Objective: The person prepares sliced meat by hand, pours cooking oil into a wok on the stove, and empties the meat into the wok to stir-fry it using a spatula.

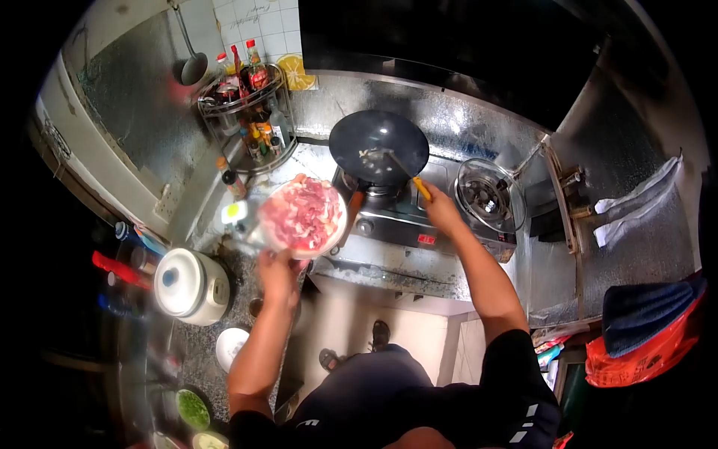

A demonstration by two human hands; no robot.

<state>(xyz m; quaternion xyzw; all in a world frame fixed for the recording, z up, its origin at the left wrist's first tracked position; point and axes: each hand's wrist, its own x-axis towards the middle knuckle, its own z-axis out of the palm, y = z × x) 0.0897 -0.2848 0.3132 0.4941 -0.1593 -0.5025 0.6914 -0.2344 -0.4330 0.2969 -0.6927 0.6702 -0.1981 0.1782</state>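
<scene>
My left hand grips the near rim of a white bowl heaped with sliced raw meat, held to the left of the stove. The yellow handle of a spatula is in my right hand. Its metal end reaches into a dark wok, where small pale pieces lie at the bottom. The wok sits on the left burner, its brown handle pointing toward me, just right of the bowl.
A two-tier rack of bottles stands in the back left corner. On the left counter are a white rice cooker, a small white bowl and a dish of chopped greens. A glass lid is over the right burner.
</scene>
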